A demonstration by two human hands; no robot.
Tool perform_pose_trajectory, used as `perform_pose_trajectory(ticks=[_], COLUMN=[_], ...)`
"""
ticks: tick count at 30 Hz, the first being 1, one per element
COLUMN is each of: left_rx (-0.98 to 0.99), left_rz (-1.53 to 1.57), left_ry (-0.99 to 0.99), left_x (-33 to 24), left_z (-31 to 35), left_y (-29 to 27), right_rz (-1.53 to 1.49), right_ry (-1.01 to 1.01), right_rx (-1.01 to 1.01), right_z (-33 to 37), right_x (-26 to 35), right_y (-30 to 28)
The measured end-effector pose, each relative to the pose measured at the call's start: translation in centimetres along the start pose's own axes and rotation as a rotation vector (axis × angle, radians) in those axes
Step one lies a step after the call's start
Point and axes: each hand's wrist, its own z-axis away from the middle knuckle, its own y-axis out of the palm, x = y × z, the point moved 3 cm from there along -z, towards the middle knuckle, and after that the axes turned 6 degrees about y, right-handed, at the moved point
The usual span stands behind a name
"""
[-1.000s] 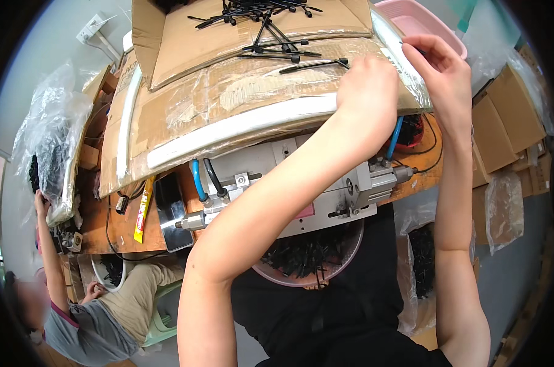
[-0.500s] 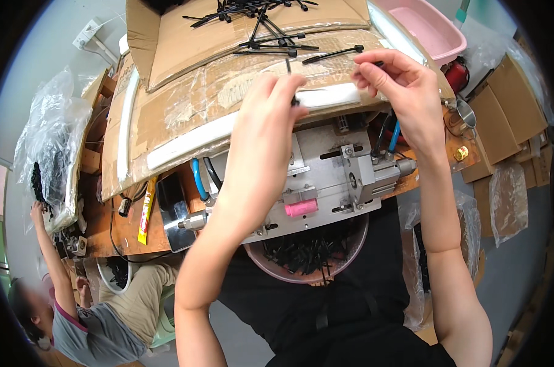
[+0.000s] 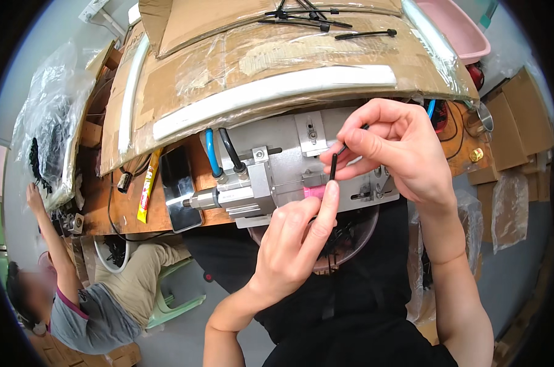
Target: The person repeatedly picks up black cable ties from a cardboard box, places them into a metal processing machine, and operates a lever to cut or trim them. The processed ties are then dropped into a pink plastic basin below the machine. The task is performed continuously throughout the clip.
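Counter (image 3: pixel 99 215): one, before me, orange-brown wood. Directly on it: one grey metal fixture (image 3: pixel 280 160), the largest item, at its middle. To my left: one dark phone (image 3: pixel 178 177), flat, partly overlapped in my view by the fixture's left end; one narrow yellow packet (image 3: pixel 148 183), lengthwise, just left of the phone; one metal connector (image 3: pixel 124 182), left of the packet; one thin black cable (image 3: pixel 111 205), running toward my edge. To my right: one small yellow-gold item (image 3: pixel 476 155), kind unclear.
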Motion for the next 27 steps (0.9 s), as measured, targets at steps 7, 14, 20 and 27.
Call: perform_pose_trajectory(ticks=[7, 14, 20, 27], left_rx=[0.068, 0.163, 0.188, 0.329], left_rz=[-0.022, 0.8, 0.346, -0.096], left_ry=[0.073, -0.146, -0.284, -0.267], left_x=[-0.2, -0.3, -2.2, -1.6], left_z=[0.4, 1.5, 3.5, 4.0], left_y=[-0.8, -2.3, 0.2, 4.8], right_rz=[-0.033, 0.202, 0.417, 0.366], right_ry=[0.087, 0.181, -0.007, -0.22], right_rx=[0.08, 0.403, 0.116, -0.267], right_z=[0.4, 1.5, 2.1, 4.8], right_x=[0.4, 1.3, -2.1, -2.1], right_y=[0.0, -0.6, -1.0, -1.0])
